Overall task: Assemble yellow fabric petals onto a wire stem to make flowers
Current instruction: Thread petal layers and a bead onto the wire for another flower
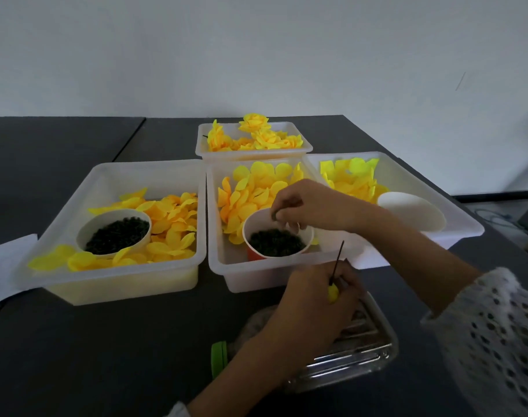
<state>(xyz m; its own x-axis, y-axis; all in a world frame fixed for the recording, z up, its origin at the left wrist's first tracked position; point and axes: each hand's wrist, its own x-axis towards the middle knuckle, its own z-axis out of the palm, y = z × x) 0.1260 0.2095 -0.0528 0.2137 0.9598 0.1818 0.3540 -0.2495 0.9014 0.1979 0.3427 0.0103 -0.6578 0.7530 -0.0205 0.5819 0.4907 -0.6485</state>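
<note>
My left hand [314,305] grips a thin black wire stem [337,261] with a small yellow bud [333,293] at its base, over the near table. My right hand [299,204] reaches over an orange paper cup [258,257] of small dark green pieces [276,242] and pinches one dark piece [274,216] at its fingertips. That cup stands in the middle white bin [223,266] among loose yellow petals [247,194]. Finished yellow flowers [256,135] lie in the far bin [250,153].
The left bin [76,290] holds more petals and a white cup of dark pieces [115,234]. The right bin [455,218] holds petals and a white lid [413,213]. A clear ridged container [356,356] with a green cap [219,358] lies under my left hand. Paper [4,266] sits at the left.
</note>
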